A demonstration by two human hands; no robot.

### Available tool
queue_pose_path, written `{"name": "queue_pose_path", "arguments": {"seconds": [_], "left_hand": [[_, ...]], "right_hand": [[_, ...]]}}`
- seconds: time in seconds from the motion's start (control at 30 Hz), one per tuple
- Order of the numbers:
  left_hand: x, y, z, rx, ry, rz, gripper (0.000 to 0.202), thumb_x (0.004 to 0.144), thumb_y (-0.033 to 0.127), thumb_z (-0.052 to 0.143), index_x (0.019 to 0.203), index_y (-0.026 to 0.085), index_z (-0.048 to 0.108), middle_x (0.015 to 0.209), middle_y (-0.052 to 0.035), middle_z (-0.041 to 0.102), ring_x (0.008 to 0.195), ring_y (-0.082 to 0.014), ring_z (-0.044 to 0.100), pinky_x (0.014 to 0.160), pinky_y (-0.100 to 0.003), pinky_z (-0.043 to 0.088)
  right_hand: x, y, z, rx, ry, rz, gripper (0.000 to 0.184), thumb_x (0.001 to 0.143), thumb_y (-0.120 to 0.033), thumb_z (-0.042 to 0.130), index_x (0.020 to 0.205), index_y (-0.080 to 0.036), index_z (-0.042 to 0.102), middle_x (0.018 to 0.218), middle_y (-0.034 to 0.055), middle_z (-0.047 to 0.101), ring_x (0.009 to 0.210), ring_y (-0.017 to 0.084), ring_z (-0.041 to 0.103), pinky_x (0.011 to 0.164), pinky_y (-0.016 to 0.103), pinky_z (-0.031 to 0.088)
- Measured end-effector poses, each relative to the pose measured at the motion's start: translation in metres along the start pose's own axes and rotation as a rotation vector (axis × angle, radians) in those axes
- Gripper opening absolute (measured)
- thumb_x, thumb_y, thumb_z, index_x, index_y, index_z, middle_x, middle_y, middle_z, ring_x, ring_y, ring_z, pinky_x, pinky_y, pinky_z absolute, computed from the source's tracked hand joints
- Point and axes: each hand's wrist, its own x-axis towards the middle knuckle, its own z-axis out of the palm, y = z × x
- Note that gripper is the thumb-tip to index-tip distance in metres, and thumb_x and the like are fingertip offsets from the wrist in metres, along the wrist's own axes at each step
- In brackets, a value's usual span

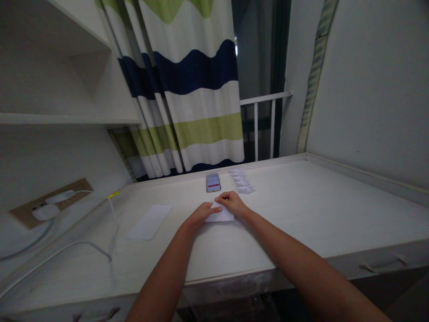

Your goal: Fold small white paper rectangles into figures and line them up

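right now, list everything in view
Desk: 1, white, centre
Folded paper: 1, white, held, centre
Flat sheet: 1, white, desk's left
Phone: 1, pale screen, desk's back
Folded pieces: several, white, right of phone
Curtain: 1, white, navy, green, behind desk
Railing: 1, white, right of curtain
Shelf: 1, pale, upper left
Outlet panel: 1, brown, far left
Plugs: 2, white, on panel
Cables: several, pale, far left
Left fingers: on folded paper
Right fingers: on folded paper
Forearms: 2, bare, foreground

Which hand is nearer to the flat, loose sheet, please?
Left: the left hand is to the right of the sheet, apart from it; the right hand is farther right, beyond the left hand.
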Motion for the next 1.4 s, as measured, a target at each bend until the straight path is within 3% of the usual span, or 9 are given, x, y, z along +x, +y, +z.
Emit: {"name": "queue_pose_path", "arguments": {"seconds": [0.27, 0.63, 0.83, 1.2, 1.4], "left_hand": [[0.002, -0.003, -0.001, -0.034, 0.021, -0.001, 0.028, 0.054, 0.037, 0.069, 0.067, 0.012, 0.065, 0.059, -0.0025, 0.062, 0.053, -0.0131, 0.052, 0.050, -0.023, 0.035], [0.001, -0.001, 0.000, -0.050, 0.003, -0.006, 0.028, 0.053, 0.036, 0.070, 0.065, 0.011, 0.064, 0.057, -0.0024, 0.061, 0.052, -0.0121, 0.051, 0.050, -0.022, 0.036], [-0.002, 0.006, 0.003, -0.211, -0.001, 0.053, 0.037, 0.059, 0.045, 0.065, 0.072, 0.011, 0.065, 0.065, -0.0046, 0.061, 0.058, -0.0131, 0.053, 0.056, -0.026, 0.043], [0.004, 0.001, -0.002, -0.009, 0.037, 0.121, 0.046, 0.057, 0.055, 0.060, 0.058, 0.009, 0.060, 0.052, -0.0018, 0.056, 0.048, -0.0110, 0.047, 0.051, -0.025, 0.039], [0.002, 0.004, -0.003, 0.025, 0.047, 0.138, 0.042, 0.058, 0.052, 0.061, 0.058, 0.009, 0.062, 0.053, -0.0026, 0.058, 0.049, -0.0109, 0.048, 0.050, -0.024, 0.038]], "right_hand": [[-0.002, -0.004, 0.001, 0.050, -0.020, 0.027, 0.030, 0.066, -0.040, 0.056, 0.057, -0.012, 0.062, 0.050, -0.0006, 0.054, 0.048, 0.008, 0.041, 0.047, 0.021, 0.030], [0.000, -0.003, -0.001, 0.044, -0.018, 0.031, 0.022, 0.063, -0.033, 0.059, 0.057, -0.012, 0.063, 0.050, -0.0013, 0.052, 0.048, 0.008, 0.040, 0.048, 0.021, 0.029], [0.002, -0.001, -0.006, 0.124, 0.017, 0.086, 0.027, 0.061, -0.038, 0.059, 0.059, -0.012, 0.063, 0.050, -0.0007, 0.052, 0.049, 0.009, 0.041, 0.047, 0.022, 0.029], [0.003, 0.000, -0.009, 0.165, 0.028, 0.172, 0.027, 0.058, -0.039, 0.060, 0.054, -0.012, 0.059, 0.046, -0.0029, 0.047, 0.044, 0.007, 0.036, 0.043, 0.021, 0.023], [0.002, -0.006, -0.012, 0.212, 0.041, 0.240, 0.026, 0.056, -0.038, 0.062, 0.052, -0.013, 0.057, 0.045, -0.0031, 0.046, 0.042, 0.007, 0.037, 0.041, 0.022, 0.023]]}}
